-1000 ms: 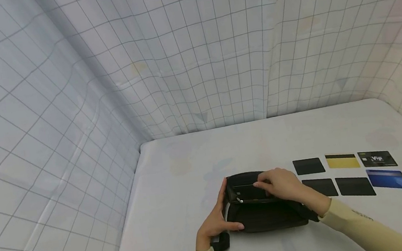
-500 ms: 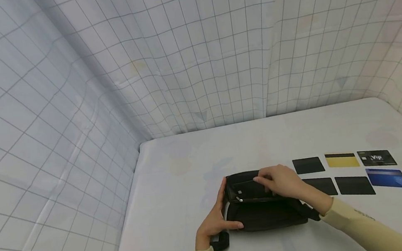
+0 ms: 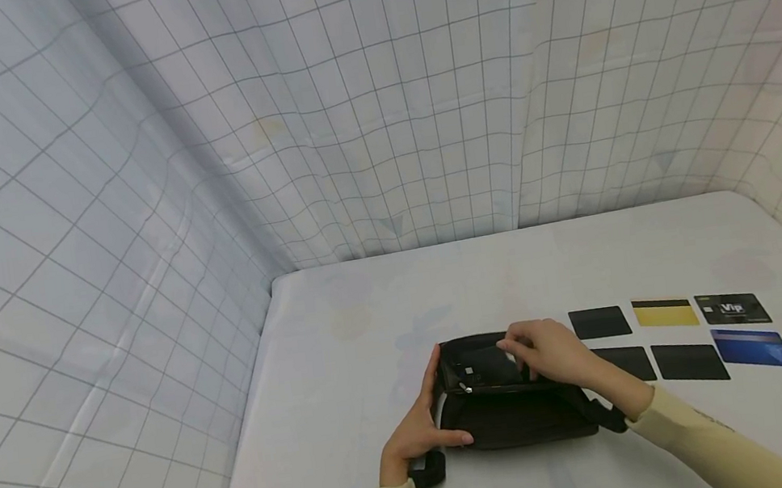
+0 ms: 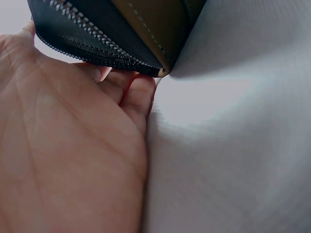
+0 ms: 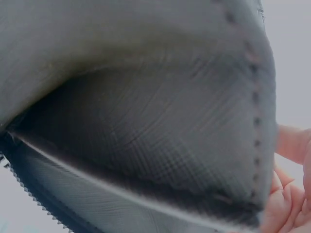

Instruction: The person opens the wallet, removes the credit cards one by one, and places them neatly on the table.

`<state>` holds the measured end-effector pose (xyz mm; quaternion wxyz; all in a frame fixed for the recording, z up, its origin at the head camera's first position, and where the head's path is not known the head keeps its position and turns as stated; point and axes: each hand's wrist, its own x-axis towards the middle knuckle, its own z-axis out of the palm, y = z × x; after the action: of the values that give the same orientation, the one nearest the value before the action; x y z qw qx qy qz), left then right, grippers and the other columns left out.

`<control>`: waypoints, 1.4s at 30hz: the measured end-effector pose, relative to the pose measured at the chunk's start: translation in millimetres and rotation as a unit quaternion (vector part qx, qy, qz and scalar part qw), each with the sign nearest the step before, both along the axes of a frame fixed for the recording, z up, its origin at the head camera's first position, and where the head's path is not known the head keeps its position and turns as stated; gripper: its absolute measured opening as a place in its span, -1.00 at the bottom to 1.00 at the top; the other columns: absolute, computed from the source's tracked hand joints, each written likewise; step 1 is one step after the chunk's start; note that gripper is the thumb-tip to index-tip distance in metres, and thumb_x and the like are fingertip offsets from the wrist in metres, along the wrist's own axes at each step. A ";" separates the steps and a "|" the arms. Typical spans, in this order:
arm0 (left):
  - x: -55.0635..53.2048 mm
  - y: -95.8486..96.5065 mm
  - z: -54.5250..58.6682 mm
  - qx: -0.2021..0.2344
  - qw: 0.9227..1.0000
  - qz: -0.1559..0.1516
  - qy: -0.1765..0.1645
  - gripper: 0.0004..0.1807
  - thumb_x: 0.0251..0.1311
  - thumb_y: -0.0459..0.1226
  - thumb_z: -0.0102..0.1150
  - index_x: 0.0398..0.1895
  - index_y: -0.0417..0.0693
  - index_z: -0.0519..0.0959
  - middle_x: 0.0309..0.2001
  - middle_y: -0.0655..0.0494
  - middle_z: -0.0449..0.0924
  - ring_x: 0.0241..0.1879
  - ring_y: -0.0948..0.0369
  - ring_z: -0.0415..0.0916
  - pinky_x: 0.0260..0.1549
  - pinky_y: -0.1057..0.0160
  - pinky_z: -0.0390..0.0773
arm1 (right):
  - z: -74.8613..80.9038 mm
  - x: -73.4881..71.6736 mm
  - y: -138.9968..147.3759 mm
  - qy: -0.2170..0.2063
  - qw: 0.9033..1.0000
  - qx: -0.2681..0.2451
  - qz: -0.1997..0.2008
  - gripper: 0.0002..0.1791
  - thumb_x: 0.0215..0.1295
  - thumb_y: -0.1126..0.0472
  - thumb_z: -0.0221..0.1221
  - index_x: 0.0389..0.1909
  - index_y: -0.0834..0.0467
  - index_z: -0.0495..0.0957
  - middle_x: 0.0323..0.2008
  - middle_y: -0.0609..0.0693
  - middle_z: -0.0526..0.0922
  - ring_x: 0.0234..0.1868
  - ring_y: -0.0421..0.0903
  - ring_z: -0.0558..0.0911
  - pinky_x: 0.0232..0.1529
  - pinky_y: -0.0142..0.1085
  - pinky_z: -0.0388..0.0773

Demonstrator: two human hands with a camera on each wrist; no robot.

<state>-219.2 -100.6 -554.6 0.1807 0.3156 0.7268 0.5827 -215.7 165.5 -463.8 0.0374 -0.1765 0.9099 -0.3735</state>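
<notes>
A black zip-around wallet [image 3: 523,421] lies spread on the white table, its zip pull facing the left hand. My left hand [image 3: 414,434] grips the wallet's left end, thumb along the near side and fingers at the far side. In the left wrist view, fingertips sit under the zipped corner [image 4: 112,46]. My right hand [image 3: 549,352] reaches into the far section and pinches a black card [image 3: 485,366] with a small chip, partly up out of its slot. The wallet's inner pocket [image 5: 170,126] fills most of the right wrist view, hiding the pinching fingertips.
Right of the wallet, several cards lie in two rows: plain black ones [image 3: 600,322], a gold one [image 3: 666,313], a black "Vip" card [image 3: 733,309] and a blue one [image 3: 753,347]. Gridded white cloth [image 3: 375,116] rises behind and beside the table.
The right hand has shifted slightly up and to the right. The black card has risen and slid right with it, showing more of its face. The left hand stays put.
</notes>
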 end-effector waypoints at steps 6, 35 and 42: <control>7.6 1.1 23.0 0.003 1.000 -0.008 -0.005 0.32 -0.10 -0.08 0.43 0.45 0.20 -0.47 0.47 0.11 -0.50 0.44 0.06 -0.44 0.25 -0.27 -0.15 | 2.2 1.5 1.5 0.005 1.000 -0.010 -0.008 -0.70 0.36 -0.04 0.00 -0.46 0.04 0.52 -0.66 -0.18 0.47 -0.71 -0.28 0.48 -0.66 -0.38 0.39; 9.1 1.2 26.8 0.000 1.000 -0.003 -0.004 0.31 -0.09 -0.06 0.42 0.46 0.19 -0.45 0.47 0.16 -0.52 0.44 0.09 -0.47 0.26 -0.26 -0.16 | 11.2 13.6 32.2 0.000 0.996 -0.048 -0.069 -0.70 0.32 -0.10 0.04 -0.37 -0.01 0.60 -0.64 -0.17 0.53 -0.67 -0.21 0.51 -0.63 -0.35 0.41; 4.7 0.6 14.5 -0.002 1.000 0.000 -0.006 0.31 -0.12 -0.06 0.44 0.45 0.30 -0.45 0.47 0.23 -0.52 0.44 0.13 -0.48 0.26 -0.25 -0.17 | 15.9 23.6 55.7 -0.028 0.993 -0.069 -0.093 -0.67 0.31 -0.09 0.05 -0.36 0.08 0.60 -0.63 -0.09 0.54 -0.63 -0.15 0.55 -0.58 -0.31 0.45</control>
<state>-214.5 -100.0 -540.0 0.1855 0.3123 0.7265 0.5833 -192.1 221.2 -448.0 0.0160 -0.0829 0.8930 -0.4421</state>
